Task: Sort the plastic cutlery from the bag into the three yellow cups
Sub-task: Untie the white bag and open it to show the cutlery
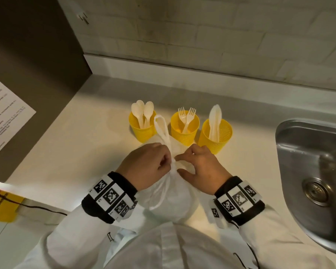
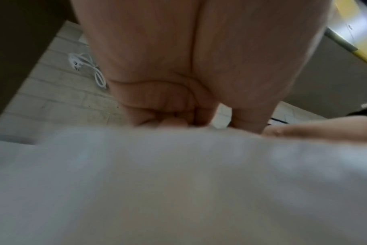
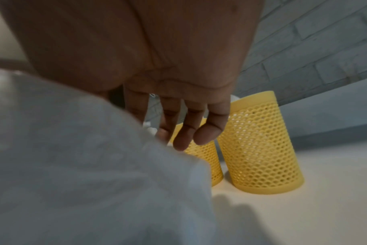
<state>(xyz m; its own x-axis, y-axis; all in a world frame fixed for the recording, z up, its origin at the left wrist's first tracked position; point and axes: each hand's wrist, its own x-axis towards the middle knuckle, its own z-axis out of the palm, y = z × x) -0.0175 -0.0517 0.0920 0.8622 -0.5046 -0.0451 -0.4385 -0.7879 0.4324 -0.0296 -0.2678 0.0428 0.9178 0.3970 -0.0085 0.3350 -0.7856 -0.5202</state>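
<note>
We see a white drawstring bag (image 1: 173, 193) lying on the counter (image 1: 70, 152) near its front edge, just in front of the person's chest. Its gathered neck points toward the back wall, and the loop of its white cord (image 1: 162, 127) reaches up between the left and middle cups.

The left hand (image 1: 145, 167) has its fingers curled and pinches the cord at the bag's neck. In the left wrist view the same hand (image 2: 178, 74) shows fingers folded in above blurred white cloth (image 2: 178, 182). The right hand (image 1: 200, 167) rests on the bag just beside the neck, fingers loosely spread with the index tip touching the cord; we cannot tell whether it pinches anything. From the right wrist view the fingers (image 3: 207, 131) hang relaxed and apart over the cloth.

Three yellow cups stand in a row behind the bag, toward the middle of the counter. The left cup (image 1: 142, 129) holds white spoons (image 1: 143, 111). The middle cup (image 1: 184, 131) holds two white forks (image 1: 186, 117). The right cup (image 1: 215, 138) holds white knives (image 1: 214, 121), and its mesh wall (image 3: 260, 149) is clear in the right wrist view.

A steel sink (image 1: 314, 171) is set into the counter's right end. A printed sheet (image 1: 4, 117) hangs on the dark panel at the left edge.
</note>
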